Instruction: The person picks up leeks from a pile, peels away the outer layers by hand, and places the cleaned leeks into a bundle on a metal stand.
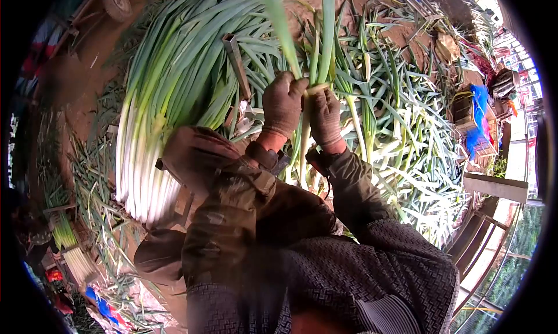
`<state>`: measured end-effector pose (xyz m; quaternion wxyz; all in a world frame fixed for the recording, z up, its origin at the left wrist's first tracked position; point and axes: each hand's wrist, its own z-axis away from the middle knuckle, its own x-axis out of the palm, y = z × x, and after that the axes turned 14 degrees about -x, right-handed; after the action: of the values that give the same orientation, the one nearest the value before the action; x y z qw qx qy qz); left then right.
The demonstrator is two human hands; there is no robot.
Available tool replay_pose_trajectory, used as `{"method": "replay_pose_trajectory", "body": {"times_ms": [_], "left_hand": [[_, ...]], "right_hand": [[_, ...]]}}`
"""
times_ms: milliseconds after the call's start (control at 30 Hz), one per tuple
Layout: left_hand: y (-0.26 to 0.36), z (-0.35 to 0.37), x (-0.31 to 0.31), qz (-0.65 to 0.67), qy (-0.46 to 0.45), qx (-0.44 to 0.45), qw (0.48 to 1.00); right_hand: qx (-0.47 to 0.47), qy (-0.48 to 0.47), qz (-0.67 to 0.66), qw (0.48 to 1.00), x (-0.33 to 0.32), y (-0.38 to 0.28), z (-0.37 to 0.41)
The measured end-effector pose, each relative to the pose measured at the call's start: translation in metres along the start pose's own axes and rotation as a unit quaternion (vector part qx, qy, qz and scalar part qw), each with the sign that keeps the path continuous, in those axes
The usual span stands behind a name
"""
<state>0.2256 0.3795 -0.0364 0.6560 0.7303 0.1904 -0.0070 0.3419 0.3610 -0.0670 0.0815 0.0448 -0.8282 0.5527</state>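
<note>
A long green onion (pixel 327 32) stands in front of me, its green leaves spread upward and its pale stem hanging between my forearms. My left hand (pixel 282 106), in a brown knit glove, is closed around its leaf side. Close beside it, my gloved right hand (pixel 324 118) is also closed, fingers pinched at the point where the leaves part from the stem. To the left lies a big pile of green onions (pixel 174 84), white ends toward me. An upright metal bar (pixel 237 67) stands against that pile.
Loose stripped leaves (pixel 407 136) cover the ground on the right. A crate with blue netting (pixel 478 122) is at the far right. At lower left lies a bundle of onions (pixel 78 261). A cart wheel (pixel 117 3) shows at upper left.
</note>
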Motion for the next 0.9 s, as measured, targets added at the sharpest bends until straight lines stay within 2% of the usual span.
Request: {"method": "replay_pose_trajectory", "body": {"times_ms": [100,200,233,267,333,367,400,433,467,500,533,600,633,667,767,867,900], "left_hand": [[0.014,0.003,-0.005,0.091,-0.066,-0.121,0.986],[0.02,0.008,-0.002,0.164,-0.073,-0.132,0.975],[0.028,0.012,-0.006,0.173,-0.073,-0.15,0.971],[0.027,0.01,-0.006,0.222,-0.046,-0.204,0.952],[0.01,-0.009,-0.027,0.32,-0.027,-0.199,0.926],[0.007,-0.02,-0.042,0.166,-0.043,-0.164,0.971],[0.003,-0.03,-0.058,0.01,-0.055,-0.124,0.991],[-0.02,-0.041,-0.061,-0.159,-0.103,-0.093,0.977],[-0.051,-0.05,-0.057,-0.323,-0.146,-0.056,0.933],[-0.077,-0.054,-0.05,-0.35,-0.16,-0.117,0.916],[-0.066,-0.048,-0.047,-0.364,-0.154,-0.129,0.909],[-0.045,-0.021,-0.045,-0.394,-0.142,-0.153,0.895],[-0.059,-0.011,-0.036,-0.342,-0.151,-0.162,0.913],[-0.025,0.006,-0.037,-0.245,-0.188,-0.198,0.93],[0.002,0.034,-0.025,-0.337,-0.322,-0.133,0.875],[-0.016,0.057,-0.016,-0.333,-0.339,-0.028,0.88],[-0.023,0.062,-0.014,-0.321,-0.329,-0.04,0.887]], "right_hand": [[0.034,0.039,-0.01,0.999,0.004,-0.014,-0.004],[0.069,0.055,-0.018,0.996,-0.011,-0.009,-0.013],[0.052,0.061,0.042,0.996,-0.016,-0.01,-0.02],[0.068,0.108,-0.05,0.991,-0.021,-0.012,-0.024],[0.113,0.218,-0.29,0.925,-0.078,0.025,-0.036],[0.136,0.192,-0.313,0.92,-0.105,0.029,-0.039],[0.143,0.166,-0.344,0.913,-0.122,0.03,-0.044],[0.135,0.145,-0.361,0.911,-0.13,0.022,-0.046],[0.128,0.123,-0.38,0.908,-0.134,0.012,-0.048],[0.13,0.129,-0.372,0.91,-0.129,0.0,-0.052],[0.118,0.123,-0.321,0.932,-0.127,-0.007,-0.058],[0.098,0.09,-0.376,0.917,-0.119,-0.02,-0.061],[0.079,0.071,-0.385,0.917,-0.12,-0.018,-0.06],[0.073,0.046,-0.444,0.892,-0.122,-0.014,-0.06],[0.061,0.04,-0.493,0.867,-0.115,-0.018,-0.062],[0.045,0.039,-0.513,0.856,-0.103,-0.027,-0.064],[0.041,0.04,-0.514,0.856,-0.1,-0.031,-0.066]]}}
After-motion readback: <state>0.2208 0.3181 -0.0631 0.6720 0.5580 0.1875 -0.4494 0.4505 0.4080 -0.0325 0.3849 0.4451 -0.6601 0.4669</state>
